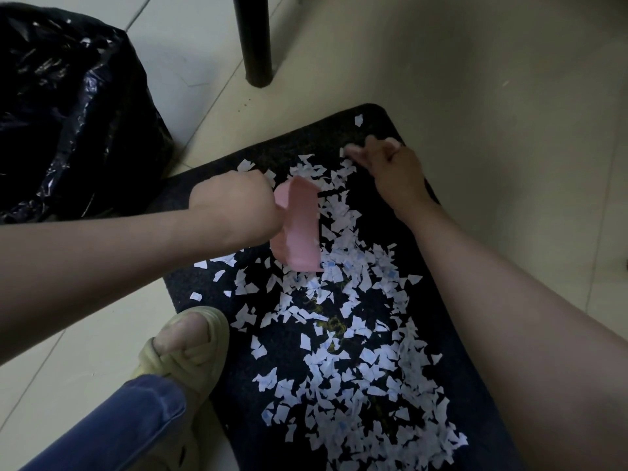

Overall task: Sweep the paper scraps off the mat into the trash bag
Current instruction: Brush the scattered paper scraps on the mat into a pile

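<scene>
1. Pale floor tiles (475, 62) fill the view; a black furniture leg (253, 39) stands at 12 o'clock and a sandalled foot (190, 345) below a blue denim leg (119, 426) sits at 7 o'clock, its toes at the mat's left edge
2. The left hand (234, 202) is closed in a fist round the handle of a pink plastic scoop (299, 226); the handle itself is hidden inside the fist
3. The right hand (390, 171) reaches to the mat's far end with its fingers (353, 151) bent and the tips down among the scraps; it is blurred, so I cannot tell whether it pinches a scrap or only touches them
4. The scoop's long axis runs roughly 12 to 6 o'clock; it juts from the left fist toward 3 o'clock, over the scraps, between the two hands
5. The dark mat (238, 375) lies lengthwise from about 12 o'clock to 5 o'clock, both hands over its far half
6. The white paper scraps (356, 368) cover the mat from between the hands down to the near end, thickest at 5 to 6 o'clock of the hands; one lone scrap lies at 11 o'clock of the right hand
7. The black trash bag (68, 113) sits on the tiles at 10 o'clock of the left hand, just beside the mat's far left corner
</scene>
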The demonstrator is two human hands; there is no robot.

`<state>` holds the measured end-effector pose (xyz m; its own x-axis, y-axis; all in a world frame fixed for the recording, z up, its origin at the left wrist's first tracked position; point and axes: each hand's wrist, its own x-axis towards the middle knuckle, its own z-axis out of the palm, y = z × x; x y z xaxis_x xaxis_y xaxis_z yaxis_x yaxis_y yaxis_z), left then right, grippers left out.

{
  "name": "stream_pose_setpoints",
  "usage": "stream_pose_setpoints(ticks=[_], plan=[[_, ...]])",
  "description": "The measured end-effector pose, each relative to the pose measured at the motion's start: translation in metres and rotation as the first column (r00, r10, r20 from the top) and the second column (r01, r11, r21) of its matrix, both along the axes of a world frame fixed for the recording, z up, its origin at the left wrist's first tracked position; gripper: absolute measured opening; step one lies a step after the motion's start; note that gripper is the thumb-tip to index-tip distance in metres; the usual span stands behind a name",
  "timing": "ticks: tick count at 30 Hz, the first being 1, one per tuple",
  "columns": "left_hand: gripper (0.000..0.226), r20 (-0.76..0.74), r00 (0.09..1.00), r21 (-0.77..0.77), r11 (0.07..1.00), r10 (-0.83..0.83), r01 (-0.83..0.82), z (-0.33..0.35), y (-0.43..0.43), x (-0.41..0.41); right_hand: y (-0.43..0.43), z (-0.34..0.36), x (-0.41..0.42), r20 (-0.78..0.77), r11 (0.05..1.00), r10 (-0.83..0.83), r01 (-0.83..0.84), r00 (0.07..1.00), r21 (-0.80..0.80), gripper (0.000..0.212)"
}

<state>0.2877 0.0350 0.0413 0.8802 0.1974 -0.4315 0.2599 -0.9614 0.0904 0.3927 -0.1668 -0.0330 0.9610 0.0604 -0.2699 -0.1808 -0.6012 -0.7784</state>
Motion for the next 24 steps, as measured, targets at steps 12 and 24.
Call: stream_pose_setpoints(ticks=[12,24], plan=[[0.018,0.042,0.998,0.007,0.999,0.051,-0.052,0.008,0.010,0.008,0.002,0.015,0.009,0.266,0.944,-0.327,0.325,0.907,0.053,0.023],[0.016,0.028,0.997,-0.010,0.997,0.073,-0.072,0.008,0.014,0.016,-0.004,0.025,-0.006,0.354,0.949,-0.252,0.301,0.901,-0.090,0.044]])
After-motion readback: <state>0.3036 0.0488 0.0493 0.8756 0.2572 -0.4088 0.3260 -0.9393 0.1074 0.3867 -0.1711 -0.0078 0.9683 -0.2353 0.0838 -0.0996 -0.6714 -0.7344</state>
